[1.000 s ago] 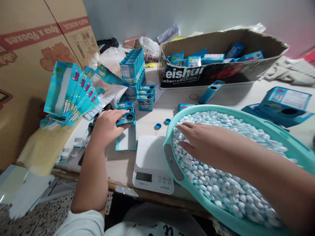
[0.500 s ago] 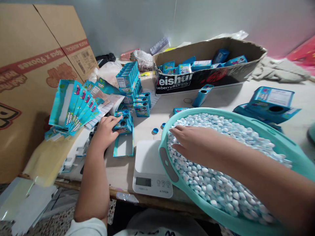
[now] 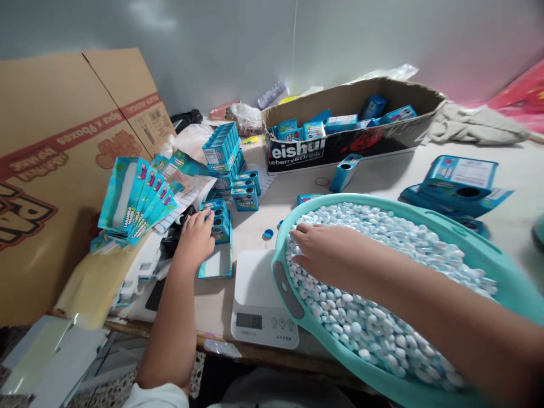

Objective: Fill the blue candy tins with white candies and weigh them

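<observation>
My left hand (image 3: 198, 238) is at the left side of a blue display tray (image 3: 216, 268), its fingers stretched out and thumb apart, beside small blue candy boxes (image 3: 220, 222) standing in the tray's far part. The boxes have round dark holes on top. The tray's near part shows a bare white bottom. My right hand (image 3: 318, 246) reaches into a turquoise basin (image 3: 280, 243) and lies on white and pale blue candies (image 3: 361, 317), with thumb and fingers apart; the fingertips are partly hidden among them. Between the hands sits a white digital scale (image 3: 259, 283) with nothing on its plate.
Stacked blue boxes (image 3: 221, 150) stand behind the tray. Farther back is an open carton (image 3: 306, 160) of blue boxes. Flat trays (image 3: 131, 198) fan out at left, before a large cardboard box (image 3: 63, 141). Blue caps (image 3: 268, 233) lie near the basin, and a larger blue container (image 3: 461, 175) stands at right.
My left hand has drawn back from the top of the small boxes to the tray's left side. My right hand stays in the candies. The whole view has shifted slightly.
</observation>
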A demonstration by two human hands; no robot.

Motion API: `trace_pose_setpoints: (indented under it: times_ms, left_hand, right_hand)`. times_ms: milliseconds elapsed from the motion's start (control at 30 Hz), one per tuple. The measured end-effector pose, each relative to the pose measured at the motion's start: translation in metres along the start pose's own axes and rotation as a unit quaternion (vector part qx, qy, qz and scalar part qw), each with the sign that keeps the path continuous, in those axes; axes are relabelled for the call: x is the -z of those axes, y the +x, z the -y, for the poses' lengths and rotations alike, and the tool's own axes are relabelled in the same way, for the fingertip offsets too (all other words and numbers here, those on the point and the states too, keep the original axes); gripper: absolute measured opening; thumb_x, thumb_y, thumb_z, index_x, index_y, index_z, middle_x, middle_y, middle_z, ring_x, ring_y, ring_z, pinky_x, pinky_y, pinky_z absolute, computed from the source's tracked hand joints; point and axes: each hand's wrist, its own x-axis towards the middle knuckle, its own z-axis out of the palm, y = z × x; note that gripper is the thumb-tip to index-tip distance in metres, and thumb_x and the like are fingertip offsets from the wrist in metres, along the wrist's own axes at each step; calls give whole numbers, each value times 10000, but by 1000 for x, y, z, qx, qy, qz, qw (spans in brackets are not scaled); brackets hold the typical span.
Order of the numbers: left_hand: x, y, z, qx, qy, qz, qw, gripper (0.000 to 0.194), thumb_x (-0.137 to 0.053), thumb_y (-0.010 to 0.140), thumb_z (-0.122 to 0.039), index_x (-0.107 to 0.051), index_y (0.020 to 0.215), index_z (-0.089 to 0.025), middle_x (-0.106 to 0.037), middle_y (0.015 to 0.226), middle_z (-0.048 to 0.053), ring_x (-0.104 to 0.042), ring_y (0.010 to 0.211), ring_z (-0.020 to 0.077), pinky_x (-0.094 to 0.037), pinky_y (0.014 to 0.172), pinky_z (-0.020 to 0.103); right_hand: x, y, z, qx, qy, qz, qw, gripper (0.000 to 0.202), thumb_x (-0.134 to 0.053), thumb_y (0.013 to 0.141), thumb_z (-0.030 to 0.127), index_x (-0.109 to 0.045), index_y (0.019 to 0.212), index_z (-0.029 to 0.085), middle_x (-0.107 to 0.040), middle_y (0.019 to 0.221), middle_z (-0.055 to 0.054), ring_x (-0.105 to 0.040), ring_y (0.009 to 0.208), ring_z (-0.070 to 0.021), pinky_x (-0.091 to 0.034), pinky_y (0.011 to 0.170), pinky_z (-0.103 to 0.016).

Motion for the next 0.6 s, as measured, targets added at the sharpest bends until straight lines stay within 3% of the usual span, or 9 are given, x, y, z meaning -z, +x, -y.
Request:
trace_pose_setpoints:
  times_ms: [100, 167, 267, 333, 467, 600]
  left_hand:
    - [5, 6, -8, 6, 5, 10, 1000, 670, -598, 843, -188, -511, 1503, -112, -499, 1578, 233, -474, 1464, 421, -379, 1242, 602]
    - [13, 20, -16, -3, 5, 6, 1000, 637, -546, 881, -188, -501, 1513, -131, -478, 1600, 216, -446, 1496, 399, -361, 1256, 590]
    - [27, 56, -33, -46, 0, 11, 999, 520, -460, 976, -224, -536, 1489, -201, -540, 1558, 136, -477, 1480, 330, -306, 1292, 547]
    - [30, 87, -45, -77, 0, 36, 996, 454, -529, 979, -279, -600, 1421, -211, -594, 1493, 124, -549, 1399, 326, -383, 1243, 513]
    - [19, 145, -58, -112, 14, 102, 988, 420, -735, 917, -354, -661, 1285, -166, -651, 1360, 140, -630, 1261, 304, -521, 1100, 477]
    - [6, 176, -52, -144, 22, 117, 982, 368, -674, 995, -406, -644, 1269, -161, -667, 1290, 103, -674, 1132, 243, -593, 974, 475]
  right_hand:
    - [5, -2, 3, -1, 4, 12, 1000, 308, -504, 1019, 255, -716, 1159, 82, -702, 1136, -216, -719, 1016, -328, -539, 741, -387]
    - [7, -3, 4, 0, 9, 18, 1000, 302, -511, 1014, 240, -726, 1164, 91, -701, 1150, -217, -717, 1034, -325, -545, 750, -383]
    - [9, -4, 5, 2, 19, 24, 1000, 307, -517, 1003, 215, -729, 1194, 102, -690, 1197, -220, -715, 1045, -315, -554, 763, -379]
    - [10, -6, 5, 0, 25, 26, 999, 313, -522, 995, 207, -727, 1207, 102, -686, 1211, -222, -714, 1053, -314, -559, 776, -380]
    - [13, -11, 5, 1, 32, 24, 999, 310, -521, 997, 216, -735, 1192, 103, -686, 1206, -221, -721, 1054, -313, -568, 808, -379]
    - [15, -13, 2, 10, 38, 16, 999, 305, -527, 996, 201, -729, 1199, 96, -684, 1211, -230, -729, 1040, -310, -585, 807, -391]
